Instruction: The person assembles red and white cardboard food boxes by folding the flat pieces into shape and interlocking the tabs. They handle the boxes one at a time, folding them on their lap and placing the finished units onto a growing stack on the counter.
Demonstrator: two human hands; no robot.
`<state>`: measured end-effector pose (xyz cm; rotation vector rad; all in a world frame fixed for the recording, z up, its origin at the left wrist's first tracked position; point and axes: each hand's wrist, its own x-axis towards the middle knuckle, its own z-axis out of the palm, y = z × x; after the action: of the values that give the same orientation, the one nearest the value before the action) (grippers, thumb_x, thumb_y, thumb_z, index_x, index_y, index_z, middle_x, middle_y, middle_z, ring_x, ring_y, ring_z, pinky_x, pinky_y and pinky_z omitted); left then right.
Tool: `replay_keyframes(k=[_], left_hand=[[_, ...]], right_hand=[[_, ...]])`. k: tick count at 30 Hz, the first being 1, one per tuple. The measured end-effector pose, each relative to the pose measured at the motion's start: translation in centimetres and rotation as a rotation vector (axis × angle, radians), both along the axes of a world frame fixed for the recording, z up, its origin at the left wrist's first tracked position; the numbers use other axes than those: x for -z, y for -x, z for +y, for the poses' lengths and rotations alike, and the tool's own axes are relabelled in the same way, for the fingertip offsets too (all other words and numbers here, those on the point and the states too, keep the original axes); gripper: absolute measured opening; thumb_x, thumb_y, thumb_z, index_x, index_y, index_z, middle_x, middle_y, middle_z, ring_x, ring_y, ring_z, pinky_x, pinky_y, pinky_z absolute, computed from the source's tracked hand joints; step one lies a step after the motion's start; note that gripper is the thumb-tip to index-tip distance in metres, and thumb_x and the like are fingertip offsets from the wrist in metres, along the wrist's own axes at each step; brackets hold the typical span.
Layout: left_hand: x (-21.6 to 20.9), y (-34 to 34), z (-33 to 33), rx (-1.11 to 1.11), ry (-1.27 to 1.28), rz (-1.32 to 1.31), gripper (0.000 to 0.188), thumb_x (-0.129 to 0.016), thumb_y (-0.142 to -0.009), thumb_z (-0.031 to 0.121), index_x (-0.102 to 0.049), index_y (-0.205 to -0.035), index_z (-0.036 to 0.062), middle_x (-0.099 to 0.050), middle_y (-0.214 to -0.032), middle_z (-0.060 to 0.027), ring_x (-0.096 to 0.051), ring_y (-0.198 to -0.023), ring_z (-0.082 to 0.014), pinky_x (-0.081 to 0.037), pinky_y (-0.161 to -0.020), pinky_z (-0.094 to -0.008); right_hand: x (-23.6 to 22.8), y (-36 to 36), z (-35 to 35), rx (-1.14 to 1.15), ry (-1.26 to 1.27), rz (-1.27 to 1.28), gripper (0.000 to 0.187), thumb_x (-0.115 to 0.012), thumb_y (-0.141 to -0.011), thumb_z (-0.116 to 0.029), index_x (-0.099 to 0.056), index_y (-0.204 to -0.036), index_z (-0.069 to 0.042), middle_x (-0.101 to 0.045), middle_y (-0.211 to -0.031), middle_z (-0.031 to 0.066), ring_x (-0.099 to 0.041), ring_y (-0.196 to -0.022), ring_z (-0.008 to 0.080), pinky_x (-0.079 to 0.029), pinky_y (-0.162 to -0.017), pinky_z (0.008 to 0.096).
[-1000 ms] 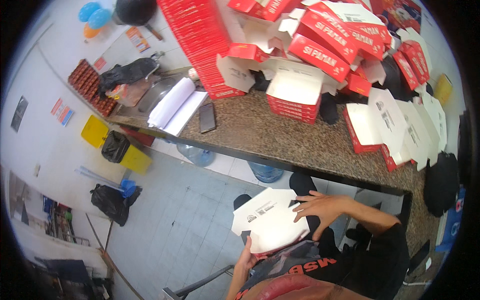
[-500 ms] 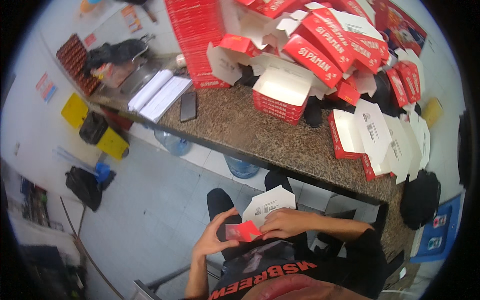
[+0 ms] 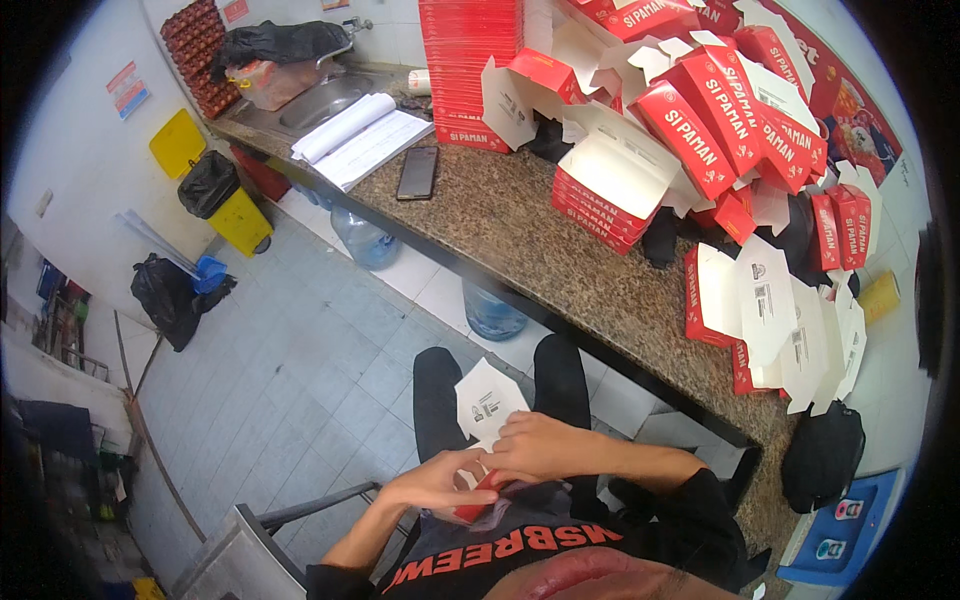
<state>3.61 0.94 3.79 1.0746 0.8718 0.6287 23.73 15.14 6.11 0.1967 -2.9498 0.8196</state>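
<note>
A red-and-white cardboard box (image 3: 488,396) is held over my lap, its white flap standing up toward my knees. My left hand (image 3: 440,482) grips the box's red side, thumb toward me and fingers bent over the wall. My right hand (image 3: 528,447) has its fingers curled on the box's right part, close to the left fingertips. The hands cover most of the box body. On the counter ahead, several similar boxes with raised lids (image 3: 612,165) are stacked, and others lie in a heap (image 3: 690,125).
A brown speckled counter (image 3: 500,235) runs across in front of my knees. On it are a phone (image 3: 417,172), an open notebook (image 3: 365,140) and a tall stack of red cartons (image 3: 470,75). Water jugs (image 3: 492,312) stand beneath. A yellow bin (image 3: 238,215) is at left, a metal chair (image 3: 245,555) at lower left.
Both hands have drawn closer together around the box, and its flap has tilted and shifted left. The view has shifted, so the counter's things appear farther right.
</note>
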Motion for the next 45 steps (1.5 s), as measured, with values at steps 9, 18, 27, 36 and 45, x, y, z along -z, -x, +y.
replay_keyframes(k=[9,18,27,36,45], left_hand=[[5.7,-0.4,-4.0,-0.224,0.389,-0.143,0.031,-0.065,-0.101,0.015,-0.066,-0.125,-0.0055,-0.073,-0.108,-0.0051,-0.066,-0.089,-0.0074,-0.056,-0.080,-0.0246],[3.5,-0.2,-3.4,-0.191,0.458,-0.191,0.030,-0.064,-0.102,0.020,-0.071,-0.119,-0.0043,-0.073,-0.102,-0.0033,-0.065,-0.087,-0.0056,-0.053,-0.079,-0.0229],[4.7,-1.2,-4.5,-0.270,0.418,-0.014,0.028,-0.063,-0.104,0.021,-0.073,-0.111,-0.0037,-0.073,-0.094,-0.0014,-0.061,-0.080,-0.0039,-0.051,-0.070,-0.0224],[3.3,0.3,-4.3,-0.139,0.193,0.362,0.034,-0.061,-0.104,0.026,-0.073,-0.108,-0.0056,-0.073,-0.097,-0.0030,-0.064,-0.082,-0.0074,-0.051,-0.071,-0.0225],[0.5,0.1,-3.4,-0.553,-0.290,0.573,0.032,-0.072,-0.092,0.025,-0.071,-0.111,-0.0003,-0.072,-0.104,-0.0155,-0.068,-0.100,-0.0257,-0.050,-0.090,-0.0372]], right_hand=[[0.7,-3.8,1.2,0.585,0.480,0.256,0.009,-0.079,-0.084,-0.013,-0.073,-0.085,-0.007,-0.065,-0.121,0.0138,-0.065,-0.108,0.0265,-0.053,-0.089,0.0383],[4.0,-1.3,-3.3,0.538,0.676,-0.285,0.038,-0.059,-0.100,-0.030,-0.059,-0.130,-0.008,-0.052,-0.137,0.0307,-0.051,-0.129,0.0433,-0.043,-0.105,0.0490],[7.9,0.1,-4.0,0.303,0.464,0.003,0.028,-0.052,-0.102,-0.026,-0.067,-0.111,-0.004,-0.058,-0.126,0.0212,-0.058,-0.111,0.0389,-0.046,-0.097,0.0466],[5.6,0.4,-4.1,0.240,0.461,-0.121,0.030,-0.056,-0.101,-0.032,-0.066,-0.113,-0.006,-0.055,-0.123,0.0151,-0.059,-0.106,0.0380,-0.051,-0.087,0.0488],[5.1,0.8,-1.7,0.521,0.514,0.231,0.028,-0.057,-0.102,-0.032,-0.060,-0.117,-0.008,-0.047,-0.141,0.0265,-0.066,-0.101,0.0468,-0.052,-0.091,0.0478]])
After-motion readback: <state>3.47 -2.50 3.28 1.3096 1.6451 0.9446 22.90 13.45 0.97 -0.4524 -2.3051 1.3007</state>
